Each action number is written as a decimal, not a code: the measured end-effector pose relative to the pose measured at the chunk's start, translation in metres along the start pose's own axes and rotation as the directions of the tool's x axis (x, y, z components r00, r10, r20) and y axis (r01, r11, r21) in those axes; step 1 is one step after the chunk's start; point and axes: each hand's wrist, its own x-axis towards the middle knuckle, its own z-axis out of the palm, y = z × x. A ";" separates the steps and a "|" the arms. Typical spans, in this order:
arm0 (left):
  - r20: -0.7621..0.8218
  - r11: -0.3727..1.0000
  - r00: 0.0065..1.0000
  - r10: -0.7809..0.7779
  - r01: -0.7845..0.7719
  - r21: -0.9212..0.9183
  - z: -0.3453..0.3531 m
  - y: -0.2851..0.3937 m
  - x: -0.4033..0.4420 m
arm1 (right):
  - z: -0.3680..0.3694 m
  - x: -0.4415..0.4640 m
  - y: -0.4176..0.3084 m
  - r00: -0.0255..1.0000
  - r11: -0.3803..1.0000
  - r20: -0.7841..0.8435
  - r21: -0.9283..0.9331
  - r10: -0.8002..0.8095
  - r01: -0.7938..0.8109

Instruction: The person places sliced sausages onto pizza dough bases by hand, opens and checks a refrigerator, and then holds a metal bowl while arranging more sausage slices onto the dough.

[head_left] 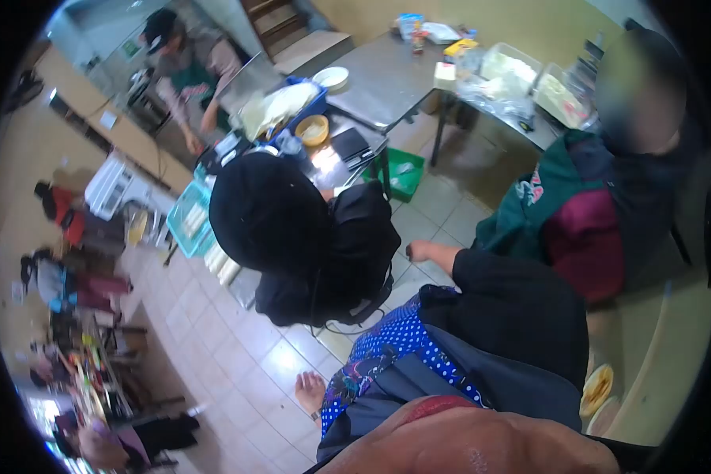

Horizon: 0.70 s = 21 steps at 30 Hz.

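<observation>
My left hand (310,393) hangs beside the blue polka-dot apron (391,336), over the tiled floor. Its fingers look loosely apart, and nothing shows in them; a band circles the wrist. My right hand (423,251) extends from a black sleeve, between a person in dark clothes and a person in a green and maroon top. Its fingers are too small and blurred to make out, and no held thing is visible. Neither hand touches a table. Close in front stands the person in black (324,245), back towards me, whose hands are mostly hidden.
A metal table (387,75) stands ahead, with a white bowl (331,77). A blue crate (312,107) and a green bin (405,175) are nearby. Plastic tubs (510,67) fill the right table. One person (193,75) works behind the crate; several others are at left.
</observation>
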 end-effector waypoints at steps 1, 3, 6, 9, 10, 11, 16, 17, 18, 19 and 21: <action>0.034 1.000 0.999 -0.017 0.016 0.027 0.011 0.024 0.000 | 0.026 0.007 -0.003 0.999 0.999 0.013 -0.006 -0.037 0.037; -0.070 0.983 0.981 0.182 -0.181 0.020 0.033 0.081 0.012 | 0.051 -0.001 -0.026 0.975 0.975 0.208 -0.189 -0.080 0.120; 0.054 0.938 0.949 0.311 -0.315 0.146 0.067 0.185 0.043 | 0.073 -0.051 -0.056 0.980 0.994 0.185 -0.070 -0.073 0.087; 0.201 0.862 0.870 0.450 -0.482 0.157 0.113 0.293 0.090 | 0.097 -0.103 -0.066 0.990 0.998 0.140 0.048 0.027 -0.034; 0.201 0.827 0.831 0.519 -0.547 0.126 0.135 0.321 0.096 | 0.117 -0.115 -0.058 0.989 0.991 0.114 0.080 0.098 -0.108; 0.175 0.807 0.808 0.563 -0.583 0.098 0.172 0.333 0.069 | 0.135 -0.130 -0.051 0.981 0.978 0.090 0.109 0.170 -0.179; 0.302 0.734 0.696 0.651 -0.679 -0.018 0.263 0.393 0.059 | 0.207 -0.208 -0.044 0.875 0.841 0.092 0.245 0.475 -0.482; 0.340 0.756 0.700 0.628 -0.652 -0.057 0.274 0.398 0.060 | 0.216 -0.219 -0.049 0.857 0.816 0.127 0.264 0.499 -0.514; 0.367 0.773 0.700 0.613 -0.627 -0.095 0.279 0.407 0.061 | 0.243 -0.224 -0.045 0.858 0.813 0.103 0.277 0.504 -0.511; 0.406 0.806 0.713 0.572 -0.580 -0.119 0.282 0.417 0.070 | 0.264 -0.222 -0.042 0.861 0.817 0.079 0.282 0.503 -0.503; 0.482 0.738 0.633 0.605 -0.674 -0.041 0.282 0.431 0.101 | 0.262 -0.242 -0.073 0.804 0.659 0.174 0.488 0.569 -0.572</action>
